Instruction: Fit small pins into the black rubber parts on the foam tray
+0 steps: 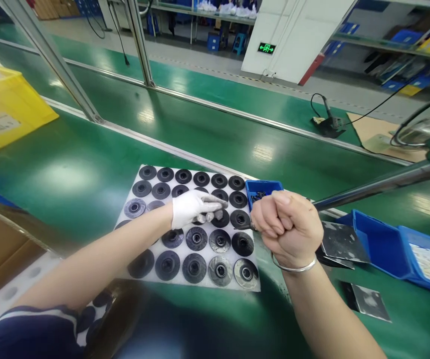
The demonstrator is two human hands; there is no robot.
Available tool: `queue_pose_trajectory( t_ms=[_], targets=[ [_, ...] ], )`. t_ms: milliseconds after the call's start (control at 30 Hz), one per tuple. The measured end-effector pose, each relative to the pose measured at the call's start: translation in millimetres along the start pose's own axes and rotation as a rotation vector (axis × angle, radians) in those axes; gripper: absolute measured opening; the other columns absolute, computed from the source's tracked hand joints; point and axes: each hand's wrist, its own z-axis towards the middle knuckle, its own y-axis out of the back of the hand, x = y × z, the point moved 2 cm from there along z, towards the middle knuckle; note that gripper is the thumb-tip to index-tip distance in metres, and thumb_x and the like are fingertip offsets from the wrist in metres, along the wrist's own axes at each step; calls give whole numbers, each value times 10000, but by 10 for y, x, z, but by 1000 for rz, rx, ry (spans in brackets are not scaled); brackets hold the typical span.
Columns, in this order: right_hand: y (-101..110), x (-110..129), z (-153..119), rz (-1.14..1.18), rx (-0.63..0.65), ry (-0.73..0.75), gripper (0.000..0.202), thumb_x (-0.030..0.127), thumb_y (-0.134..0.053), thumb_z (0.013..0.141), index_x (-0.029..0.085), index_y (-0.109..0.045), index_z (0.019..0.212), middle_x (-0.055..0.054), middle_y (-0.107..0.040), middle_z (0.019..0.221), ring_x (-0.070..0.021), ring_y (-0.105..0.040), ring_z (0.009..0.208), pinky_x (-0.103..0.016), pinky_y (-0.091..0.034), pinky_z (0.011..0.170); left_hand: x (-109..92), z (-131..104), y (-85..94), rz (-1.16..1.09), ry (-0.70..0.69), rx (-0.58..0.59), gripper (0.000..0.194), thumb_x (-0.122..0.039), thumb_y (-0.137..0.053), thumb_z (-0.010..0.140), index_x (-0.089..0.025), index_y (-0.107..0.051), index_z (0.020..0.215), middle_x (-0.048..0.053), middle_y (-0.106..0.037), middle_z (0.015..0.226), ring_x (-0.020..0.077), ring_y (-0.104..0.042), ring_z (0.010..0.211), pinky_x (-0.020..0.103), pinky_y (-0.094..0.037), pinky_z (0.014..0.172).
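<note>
A white foam sheet (257, 283) lies on the green table, carrying rows of round black discs (196, 238) with hubs in their centres. My left hand (194, 207), in a white glove with greyed fingertips, is over the middle rows. Its upper fingers stretch to the right and the lower ones bend a little; nothing shows in them. At the sheet's right edge, my bare right hand (290, 224) is closed in a fist around a thin dark pointed tool (243, 228), whose tip sticks out leftward over a disc. The fist hides the rest of the tool.
Behind my right hand stands a small blue bin (263, 185) of small black parts. Farther right are dark flat plates (344, 242) and larger blue bins (379, 249). A yellow crate (9, 109) and a cardboard box (1, 249) are at left. A metal bar (379, 187) slants in from the right.
</note>
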Motion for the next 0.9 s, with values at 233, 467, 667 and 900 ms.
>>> queue_pose_trajectory(
  t_ms=[233,467,667,900],
  targets=[
    [-97,154,-266,54,20,74,465,221,-542,850,178,-282,466,44,-270,372,-78,-269,338,-224,-194,362,71,-328,-403,970,-212,-172,362,-535,-636,765,-173,-641,771,5,-603,739,144,-541,673,245,-394,589],
    [-206,48,-556,3,202,30,465,205,-502,901,181,-302,482,36,-306,404,-85,-315,370,-246,-224,386,314,-594,-656,1581,-367,-179,439,-553,-376,911,-179,-604,889,42,-588,772,181,-555,683,258,-357,565],
    [-231,-64,-616,-99,257,-71,462,222,-534,907,181,-364,480,40,-343,424,-83,-336,384,-246,-248,396,314,-636,-681,1445,-436,-163,378,-514,-442,900,-188,-629,870,29,-614,792,185,-580,742,273,-401,643],
    [-199,-363,-716,-124,216,-137,471,255,-528,920,178,-364,485,47,-345,421,-73,-324,375,-230,-240,382,585,-568,-620,1252,-399,-61,279,-449,-546,854,-196,-659,820,13,-637,801,174,-600,766,255,-433,697]
  ],
)
